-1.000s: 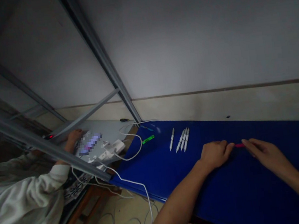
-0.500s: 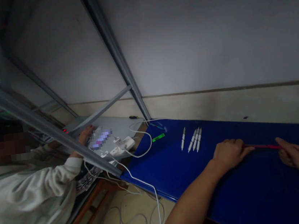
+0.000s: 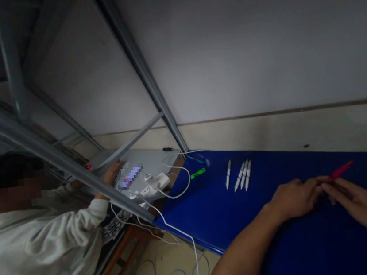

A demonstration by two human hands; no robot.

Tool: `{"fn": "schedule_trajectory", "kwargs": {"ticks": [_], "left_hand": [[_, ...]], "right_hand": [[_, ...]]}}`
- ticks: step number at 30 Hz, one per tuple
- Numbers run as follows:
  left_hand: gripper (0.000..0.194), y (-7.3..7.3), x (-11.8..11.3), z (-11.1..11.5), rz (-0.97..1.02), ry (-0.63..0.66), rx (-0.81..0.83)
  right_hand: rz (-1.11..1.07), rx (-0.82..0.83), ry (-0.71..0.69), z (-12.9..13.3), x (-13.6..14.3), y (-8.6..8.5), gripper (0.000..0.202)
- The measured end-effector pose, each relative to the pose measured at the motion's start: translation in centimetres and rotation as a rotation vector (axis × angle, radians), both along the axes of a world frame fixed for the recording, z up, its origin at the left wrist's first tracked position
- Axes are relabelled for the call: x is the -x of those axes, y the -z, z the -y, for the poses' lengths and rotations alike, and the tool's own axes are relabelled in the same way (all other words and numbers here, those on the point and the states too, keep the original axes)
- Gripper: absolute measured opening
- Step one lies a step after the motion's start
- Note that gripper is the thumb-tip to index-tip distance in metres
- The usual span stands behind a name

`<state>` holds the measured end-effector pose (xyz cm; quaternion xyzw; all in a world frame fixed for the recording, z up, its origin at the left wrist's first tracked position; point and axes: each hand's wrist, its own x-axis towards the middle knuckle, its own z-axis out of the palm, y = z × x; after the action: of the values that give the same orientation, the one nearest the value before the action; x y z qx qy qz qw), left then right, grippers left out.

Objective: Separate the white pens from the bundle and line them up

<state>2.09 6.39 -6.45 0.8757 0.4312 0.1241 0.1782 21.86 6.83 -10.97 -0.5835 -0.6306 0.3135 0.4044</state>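
Note:
Over the right part of the blue table (image 3: 213, 214), my left hand (image 3: 296, 197) and my right hand (image 3: 351, 195) meet with their fingertips touching. A pink-red pen-like object (image 3: 340, 171) sticks up and to the right from between them. My right hand is closed on it. The fingers of my left hand are pinched at its lower end, where what they hold is hidden. Several white pens (image 3: 243, 175) lie side by side left of my hands, with one pen (image 3: 228, 174) a little apart. Farther left is a green strip (image 3: 197, 173).
A person in a light sweater (image 3: 44, 253) sits at the left, one hand near a blurred screen (image 3: 131, 177) on a grey table (image 3: 149, 156). White power strips (image 3: 157, 184) and cables lie between the tables. A metal frame post (image 3: 140, 69) rises at the table corner.
My hands have come together; before, they were apart with the pink-red item stretched between them. It now tilts up to the right. The view has shifted slightly.

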Motion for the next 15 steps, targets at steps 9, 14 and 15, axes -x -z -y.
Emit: {"fn": "schedule_trajectory", "kwargs": {"ticks": [9, 14, 15], "left_hand": [[0.056, -0.6, 0.8, -0.6, 0.036, -0.066, -0.014], [0.065, 0.0, 1.1, -1.3, 0.393, -0.181, 0.172], [0.069, 0.1, 1.1, -1.5, 0.469, -0.209, 0.213]], "right_hand": [[-0.213, 0.079, 0.113, 0.6, -0.7, -3.6, 0.038], [-0.095, 0.248, 0.093, 0.5, -1.1, -3.8, 0.052], [-0.072, 0.267, 0.073, 0.4, -1.2, -3.8, 0.052]]}}
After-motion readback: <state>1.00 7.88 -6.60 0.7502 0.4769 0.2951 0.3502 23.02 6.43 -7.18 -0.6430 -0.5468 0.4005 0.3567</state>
